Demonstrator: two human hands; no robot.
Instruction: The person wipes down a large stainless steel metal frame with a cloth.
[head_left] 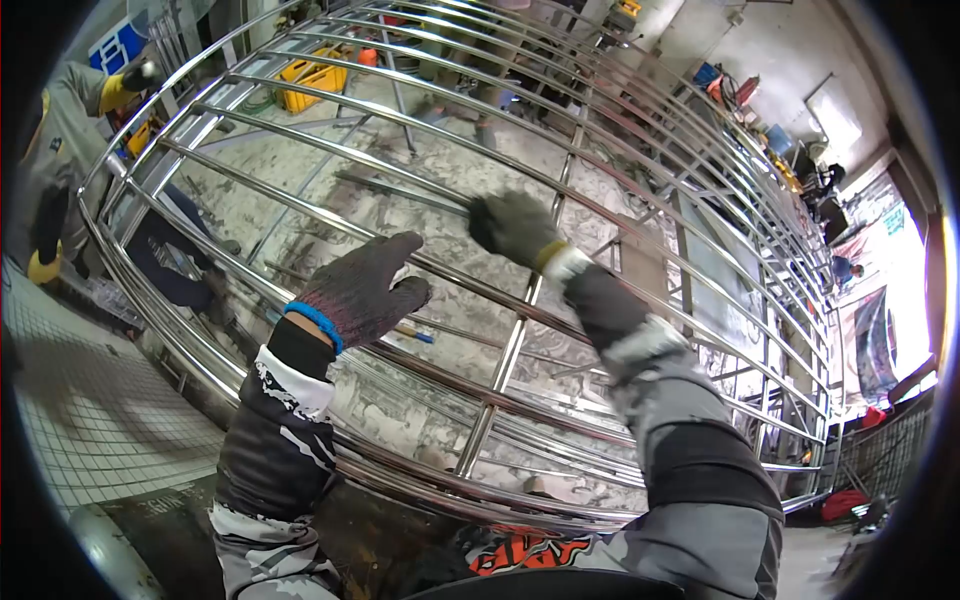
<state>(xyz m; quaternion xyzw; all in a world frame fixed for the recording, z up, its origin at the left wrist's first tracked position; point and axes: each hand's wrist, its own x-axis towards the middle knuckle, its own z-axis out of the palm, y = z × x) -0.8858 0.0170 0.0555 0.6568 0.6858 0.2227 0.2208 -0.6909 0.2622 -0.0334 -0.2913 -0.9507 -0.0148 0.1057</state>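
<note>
My left hand (368,290), in a dark glove with a blue cuff, is over the shiny metal bar frame (505,365), near one of its long bars. Its thumb and fingers are apart and nothing shows between them. Further right, my right hand (515,228), in a dark glove with a yellow cuff, is smeared by motion above the bars. A thin dark rod (405,192) reaches leftward from it; the blur hides how the fingers meet it. Parallel bars and crossbars make up the frame beneath both hands.
A co-worker (65,130) in gloves stands at the frame's left end. Past the bars are a yellow case (312,80) and an orange object (368,57) on the floor. Tiled floor (100,400) lies at the lower left. Another person (845,270) is far right.
</note>
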